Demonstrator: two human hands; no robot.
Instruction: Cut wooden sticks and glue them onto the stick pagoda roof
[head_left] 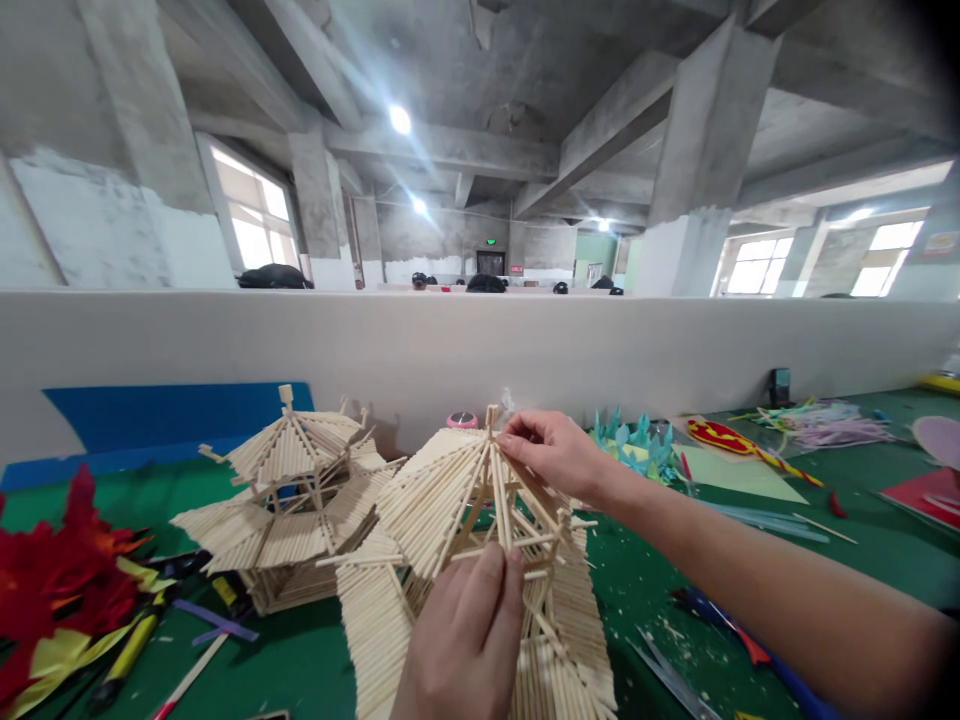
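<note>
A pavilion model of thin wooden sticks (435, 500) stands in the middle, its upper roof partly covered, with gaps between sticks on the front right. My left hand (469, 640) is in front of it, fingers pinched together at the lower edge of the upper roof, around the low end of a stick. My right hand (551, 450) is at the roof's peak, thumb and forefinger pressed together beside the short post; whatever is between them is too small to make out. A second stick pavilion (292, 450) stands to the left.
Red and yellow craft pieces (64, 580) lie at the left near a yellow-handled tool (131, 650). Scissors (671, 680) and blue-handled pliers (724, 615) lie at the right. Teal paper leaves (637, 450) stand behind. A white partition (480, 345) borders the green table (637, 565).
</note>
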